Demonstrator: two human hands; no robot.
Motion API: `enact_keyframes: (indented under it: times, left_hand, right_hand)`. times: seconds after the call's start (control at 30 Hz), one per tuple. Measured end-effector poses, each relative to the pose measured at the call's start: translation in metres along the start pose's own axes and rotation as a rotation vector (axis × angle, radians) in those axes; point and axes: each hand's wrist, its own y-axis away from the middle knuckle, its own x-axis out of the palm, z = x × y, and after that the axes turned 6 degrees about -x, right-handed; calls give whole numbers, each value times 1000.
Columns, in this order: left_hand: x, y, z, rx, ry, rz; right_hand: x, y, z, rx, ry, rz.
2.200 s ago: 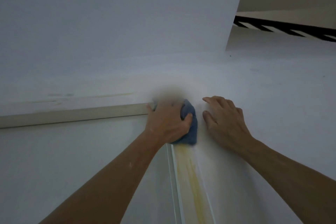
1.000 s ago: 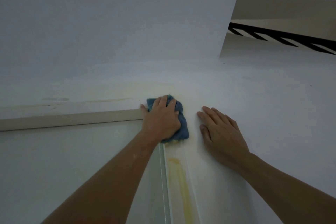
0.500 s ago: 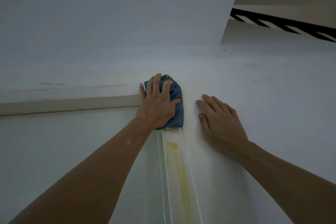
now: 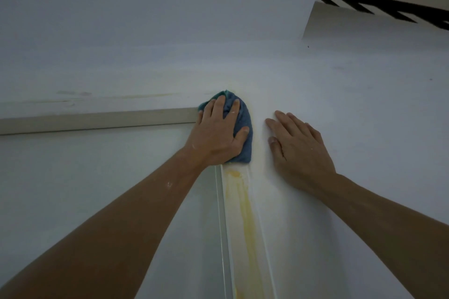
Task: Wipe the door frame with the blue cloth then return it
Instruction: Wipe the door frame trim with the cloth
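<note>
Presently: wiping in progress at the upper corner of the door frame (image 4: 97, 118).

Left hand (image 4: 216, 133) lies spread and pressed flat on the blue cloth (image 4: 243, 128), pinning it over the corner joint; against half a second ago its position is nearly unchanged, after earlier shifting slightly up the corner. Right hand (image 4: 296, 145) rests empty, fingers loosely spread, on the white wall (image 4: 364, 104) just beside the cloth. A yellow streak (image 4: 240, 201) runs down the vertical jamb (image 4: 243, 238) below, so wiping is judged unfinished and the return pending. Room dim; ceiling (image 4: 145, 7) white and plain.
</note>
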Motion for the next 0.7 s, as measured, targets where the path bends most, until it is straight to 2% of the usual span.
enact_keyframes:
  times: [0.3, 0.7]
  left_hand:
    - [8, 29, -10, -36, 77, -86]
    - [17, 73, -28, -60, 213, -106]
  right_hand:
    - [-2, 25, 13, -50, -9, 46]
    - [-5, 66, 28, -21, 18, 94]
